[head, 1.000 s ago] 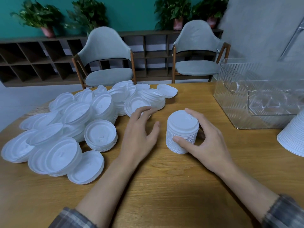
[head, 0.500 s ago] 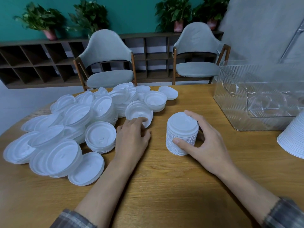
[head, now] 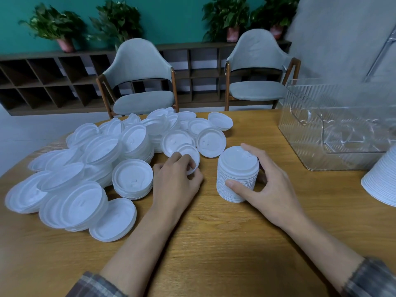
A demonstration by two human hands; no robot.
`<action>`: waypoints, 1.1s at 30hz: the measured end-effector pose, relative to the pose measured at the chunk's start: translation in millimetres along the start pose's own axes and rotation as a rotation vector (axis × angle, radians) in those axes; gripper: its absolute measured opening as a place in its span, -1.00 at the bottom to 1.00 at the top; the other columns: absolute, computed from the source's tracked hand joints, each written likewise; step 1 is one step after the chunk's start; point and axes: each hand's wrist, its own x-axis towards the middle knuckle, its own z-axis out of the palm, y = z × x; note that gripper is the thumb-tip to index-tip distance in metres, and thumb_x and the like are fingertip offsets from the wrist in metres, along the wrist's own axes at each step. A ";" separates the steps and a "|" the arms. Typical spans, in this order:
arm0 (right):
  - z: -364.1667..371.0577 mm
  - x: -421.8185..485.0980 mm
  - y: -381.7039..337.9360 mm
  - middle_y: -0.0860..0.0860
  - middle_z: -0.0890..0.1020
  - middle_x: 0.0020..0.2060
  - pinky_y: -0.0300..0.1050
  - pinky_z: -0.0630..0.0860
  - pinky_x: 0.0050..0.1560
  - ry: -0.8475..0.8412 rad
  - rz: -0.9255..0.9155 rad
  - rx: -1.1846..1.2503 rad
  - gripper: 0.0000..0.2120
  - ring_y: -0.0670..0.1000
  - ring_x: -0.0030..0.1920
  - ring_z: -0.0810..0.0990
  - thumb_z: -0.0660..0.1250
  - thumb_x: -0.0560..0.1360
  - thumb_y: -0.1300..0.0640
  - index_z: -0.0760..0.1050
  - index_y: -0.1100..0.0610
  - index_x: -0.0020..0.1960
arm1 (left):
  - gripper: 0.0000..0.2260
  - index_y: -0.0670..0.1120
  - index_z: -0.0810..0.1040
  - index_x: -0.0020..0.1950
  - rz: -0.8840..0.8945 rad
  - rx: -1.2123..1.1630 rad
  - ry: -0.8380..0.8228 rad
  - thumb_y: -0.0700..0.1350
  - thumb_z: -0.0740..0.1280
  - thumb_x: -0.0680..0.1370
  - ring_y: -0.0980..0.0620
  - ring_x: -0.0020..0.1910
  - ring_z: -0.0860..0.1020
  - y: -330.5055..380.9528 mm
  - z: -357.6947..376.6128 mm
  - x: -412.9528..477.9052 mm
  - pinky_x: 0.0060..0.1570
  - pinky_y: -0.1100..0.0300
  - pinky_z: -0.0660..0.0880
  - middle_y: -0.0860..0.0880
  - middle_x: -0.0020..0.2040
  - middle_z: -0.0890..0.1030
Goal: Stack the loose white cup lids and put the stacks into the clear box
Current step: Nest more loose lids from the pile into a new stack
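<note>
The stack [head: 236,174] of white lids stands upright on the bench [head: 214,249], centre-right. The right hand [head: 272,189] curls round it, thumb low on the near side and fingers over the far rim, so that grip is closed on the stack. The left hand [head: 175,183] pinches one lid [head: 191,155] at the near edge of the loose pile [head: 100,151], its grip closed on that lid's rim. The lids look like thin, light, springy plastic. A single one should lift by the rim with little force, though a hard squeeze would likely buckle it. A tall stack may shear or topple if taken by the top alone, so it is better held low around the sides. The pile spreads left and back, with some lids nested in short stacks. The clear box [head: 338,129] stands right and behind, well apart from the stack, and its top appears open. Bare bench lies between them. A second stack [head: 383,183] at the right edge, near the box's front, needs skirting.
</note>
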 end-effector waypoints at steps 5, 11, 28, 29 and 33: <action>-0.3 -0.2 0.1 -0.36 0.49 0.35 -0.03 0.49 0.39 -0.002 0.000 -0.003 -0.25 -0.25 0.40 0.45 0.54 0.34 -0.28 0.37 -0.27 0.48 | -0.89 -0.03 0.52 -0.09 0.040 -0.354 0.004 -0.17 0.42 0.57 0.04 -0.14 0.57 17.0 -9.2 -5.4 -0.16 0.12 0.52 0.11 -0.17 0.59; -0.2 -1.0 0.0 -0.31 0.50 0.34 -0.02 0.50 0.37 0.018 -0.022 0.018 -0.28 -0.19 0.41 0.46 0.51 0.39 -0.27 0.42 -0.16 0.49 | -0.92 -0.13 0.61 0.09 -0.165 -0.920 0.034 -0.20 0.32 0.70 -0.12 0.00 0.69 24.0 -18.4 -2.9 0.13 0.04 0.61 -0.11 -0.05 0.72; 2.7 -1.0 -1.9 -0.29 0.45 0.45 0.07 0.48 0.43 -0.045 -0.048 0.022 -0.17 -0.20 0.47 0.41 0.51 0.41 -0.25 0.23 -0.25 0.59 | -0.80 -0.02 0.73 0.20 -0.215 -1.052 -0.169 -0.18 0.33 0.70 0.04 -0.30 0.44 33.1 -12.8 -3.7 -0.25 0.16 0.42 -0.08 -0.30 0.52; 2.8 -1.0 -2.0 -0.29 0.45 0.45 0.06 0.48 0.43 -0.044 -0.048 0.020 -0.17 -0.20 0.48 0.41 0.51 0.41 -0.25 0.24 -0.25 0.59 | -0.79 -0.01 0.74 0.19 -0.201 -1.017 -0.176 -0.19 0.33 0.70 0.04 -0.31 0.43 34.5 -12.2 -4.8 -0.25 0.17 0.41 -0.04 -0.32 0.51; 3.0 -2.1 -3.6 -0.33 0.45 0.43 0.03 0.49 0.41 -0.031 -0.061 0.017 -0.21 -0.24 0.46 0.40 0.51 0.42 -0.23 0.29 -0.20 0.58 | -0.73 0.02 0.73 0.17 -0.186 -0.964 -0.202 -0.23 0.27 0.68 0.13 -0.26 0.46 37.2 -11.2 -6.7 -0.16 0.24 0.40 0.15 -0.28 0.56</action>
